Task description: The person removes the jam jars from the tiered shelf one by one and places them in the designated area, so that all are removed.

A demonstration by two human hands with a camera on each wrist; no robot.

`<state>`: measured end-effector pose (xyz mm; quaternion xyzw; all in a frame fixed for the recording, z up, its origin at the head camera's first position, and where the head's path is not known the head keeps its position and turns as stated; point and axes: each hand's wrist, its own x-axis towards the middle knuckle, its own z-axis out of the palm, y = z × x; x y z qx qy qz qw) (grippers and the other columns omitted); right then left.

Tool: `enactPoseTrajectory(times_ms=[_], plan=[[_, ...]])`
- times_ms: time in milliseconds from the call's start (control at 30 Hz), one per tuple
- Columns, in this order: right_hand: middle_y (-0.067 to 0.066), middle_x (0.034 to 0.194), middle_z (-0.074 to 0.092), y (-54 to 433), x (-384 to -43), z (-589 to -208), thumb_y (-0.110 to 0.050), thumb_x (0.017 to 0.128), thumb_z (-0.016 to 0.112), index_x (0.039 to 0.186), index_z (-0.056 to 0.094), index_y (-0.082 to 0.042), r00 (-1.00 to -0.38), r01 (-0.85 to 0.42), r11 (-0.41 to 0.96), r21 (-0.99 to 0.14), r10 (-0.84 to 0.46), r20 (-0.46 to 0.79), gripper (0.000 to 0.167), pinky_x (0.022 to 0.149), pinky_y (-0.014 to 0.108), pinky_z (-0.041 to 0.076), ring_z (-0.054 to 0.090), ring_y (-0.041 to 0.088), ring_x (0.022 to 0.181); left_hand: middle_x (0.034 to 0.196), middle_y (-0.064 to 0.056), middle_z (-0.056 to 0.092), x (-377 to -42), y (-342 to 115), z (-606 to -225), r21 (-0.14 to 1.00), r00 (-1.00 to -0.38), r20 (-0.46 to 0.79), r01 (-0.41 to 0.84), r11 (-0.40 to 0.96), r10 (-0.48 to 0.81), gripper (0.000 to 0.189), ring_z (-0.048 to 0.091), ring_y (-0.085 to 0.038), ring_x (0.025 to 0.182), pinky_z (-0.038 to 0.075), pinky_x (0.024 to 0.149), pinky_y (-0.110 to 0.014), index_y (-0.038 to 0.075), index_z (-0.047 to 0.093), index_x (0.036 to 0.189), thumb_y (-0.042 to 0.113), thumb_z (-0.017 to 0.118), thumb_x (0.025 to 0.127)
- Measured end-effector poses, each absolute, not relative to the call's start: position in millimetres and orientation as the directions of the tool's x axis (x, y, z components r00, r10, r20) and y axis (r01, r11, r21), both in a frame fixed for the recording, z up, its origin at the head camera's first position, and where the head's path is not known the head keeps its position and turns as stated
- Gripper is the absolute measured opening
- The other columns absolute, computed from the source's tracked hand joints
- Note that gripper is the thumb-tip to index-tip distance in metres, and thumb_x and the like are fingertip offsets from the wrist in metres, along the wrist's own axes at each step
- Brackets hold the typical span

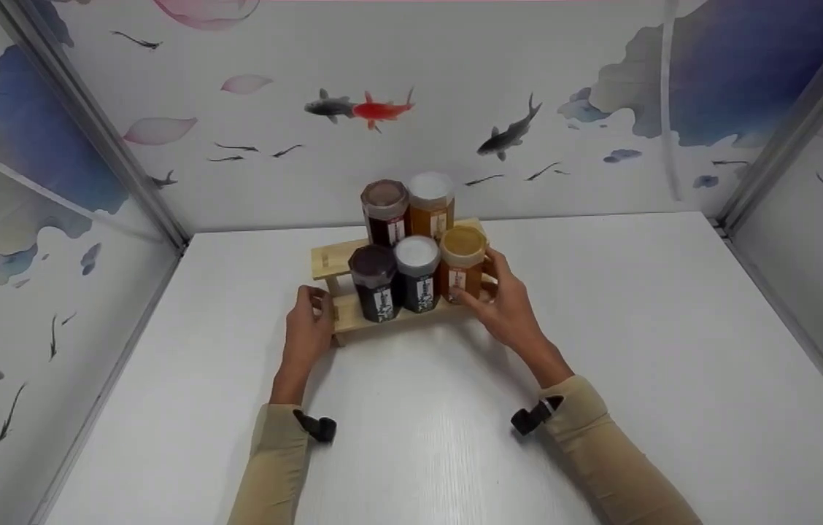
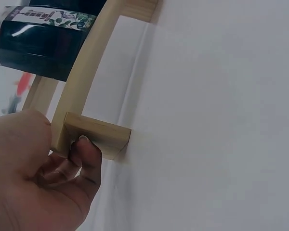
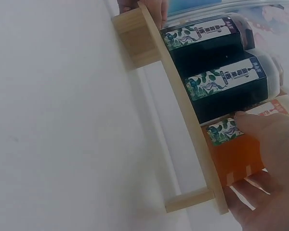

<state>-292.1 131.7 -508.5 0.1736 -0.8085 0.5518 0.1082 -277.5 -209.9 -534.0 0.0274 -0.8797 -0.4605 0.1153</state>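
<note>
A two-step wooden rack [image 1: 331,260] stands on the table with several lidded jars on it. My left hand [image 1: 307,326] grips the left end of its lower step, fingers curled under the board beside the short leg [image 2: 98,131]. At the other end, my right hand [image 1: 512,312] holds an orange jar [image 1: 460,271] with a yellowish lid, thumb across the label and fingers round the far side. Beside that jar on the lower step are a white-lidded dark jar [image 1: 418,283] and a dark-lidded jar [image 1: 375,284]. Behind stand a dark red jar [image 1: 387,213] and an amber jar [image 1: 431,208].
The white table [image 1: 411,437] runs up to a back wall [image 1: 411,44] printed with fish and petals. Printed side panels [image 1: 32,219] border it left and right, with metal posts [image 1: 101,127] at the corners.
</note>
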Motion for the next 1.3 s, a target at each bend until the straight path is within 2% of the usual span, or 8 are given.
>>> enactPoseTrajectory(times_ms=[133, 200, 400, 667, 867, 1133, 1300], plan=[[0.008, 0.157, 0.056, 132.2, -292.5, -509.5, -0.024, 0.096, 0.086, 0.166, 0.036, -0.018, -0.922, -0.385, 0.324, -0.864, -0.164, 0.35, 0.086, 0.111, 0.05, 0.056, 0.061, 0.03, 0.139, 0.118, -0.019, 0.068, -277.3, -209.6, -534.4, 0.829, -0.964, 0.197, 0.067, 0.555, -0.178, 0.02, 0.067, -0.027, 0.1, 0.056, 0.085, -0.038, 0.002, 0.057, 0.127, 0.017, 0.051, 0.114], [0.007, 0.157, 0.055, 133.3, -291.9, -508.8, -0.026, 0.096, 0.086, 0.166, 0.037, -0.018, -0.926, -0.375, 0.329, -0.867, -0.167, 0.338, 0.086, 0.112, 0.05, 0.055, 0.059, 0.029, 0.14, 0.12, -0.02, 0.068, -277.1, -209.2, -534.3, 0.832, -0.964, 0.194, 0.061, 0.552, -0.185, 0.02, 0.069, -0.029, 0.103, 0.057, 0.087, -0.04, 0.001, 0.057, 0.126, 0.016, 0.052, 0.114], [0.009, 0.153, 0.056, 139.9, -289.7, -505.0, -0.028, 0.094, 0.088, 0.16, 0.044, -0.015, -0.934, -0.353, 0.333, -0.874, -0.175, 0.311, 0.081, 0.11, 0.052, 0.055, 0.058, 0.03, 0.138, 0.118, -0.018, 0.07, -275.7, -207.2, -532.1, 0.84, -0.966, 0.161, 0.028, 0.541, -0.2, 0.018, 0.071, -0.028, 0.1, 0.057, 0.081, -0.036, 0.002, 0.059, 0.122, 0.018, 0.054, 0.114], [0.004, 0.152, 0.056, 154.1, -294.5, -500.7, -0.036, 0.092, 0.09, 0.159, 0.047, -0.018, -0.946, -0.319, 0.332, -0.888, -0.164, 0.279, 0.082, 0.113, 0.054, 0.053, 0.055, 0.027, 0.138, 0.118, -0.016, 0.07, -277.4, -207.8, -532.4, 0.834, -0.967, 0.156, 0.02, 0.552, -0.2, 0.017, 0.07, -0.027, 0.102, 0.056, 0.086, -0.038, 0.003, 0.058, 0.121, 0.018, 0.052, 0.114], [0.004, 0.155, 0.054, 174.2, -300.4, -495.9, -0.04, 0.09, 0.091, 0.16, 0.045, -0.019, -0.951, -0.304, 0.314, -0.9, -0.149, 0.27, 0.086, 0.117, 0.056, 0.049, 0.052, 0.027, 0.141, 0.116, -0.015, 0.069, -278.1, -208.9, -532.7, 0.828, -0.966, 0.175, 0.038, 0.559, -0.193, 0.017, 0.07, -0.027, 0.101, 0.056, 0.084, -0.037, 0.003, 0.058, 0.121, 0.017, 0.053, 0.114], [0.007, 0.155, 0.055, 209.6, -309.9, -494.9, -0.036, 0.093, 0.089, 0.16, 0.045, -0.016, -0.963, -0.265, 0.295, -0.918, -0.125, 0.238, 0.082, 0.121, 0.06, 0.043, 0.05, 0.029, 0.143, 0.113, -0.015, 0.068, -276.8, -209.3, -530.8, 0.829, -0.967, 0.183, 0.054, 0.556, -0.179, 0.018, 0.069, -0.027, 0.1, 0.055, 0.085, -0.036, 0.002, 0.057, 0.12, 0.018, 0.052, 0.114], [0.011, 0.154, 0.053, 225.4, -313.9, -505.3, -0.036, 0.094, 0.088, 0.16, 0.042, -0.013, -0.98, -0.2, 0.299, -0.933, -0.061, 0.191, 0.083, 0.123, 0.06, 0.041, 0.048, 0.031, 0.144, 0.113, -0.015, 0.068, -276.3, -208.6, -531.4, 0.821, -0.967, 0.177, 0.044, 0.57, -0.181, 0.018, 0.069, -0.027, 0.099, 0.055, 0.083, -0.036, 0.003, 0.057, 0.121, 0.018, 0.051, 0.114]])
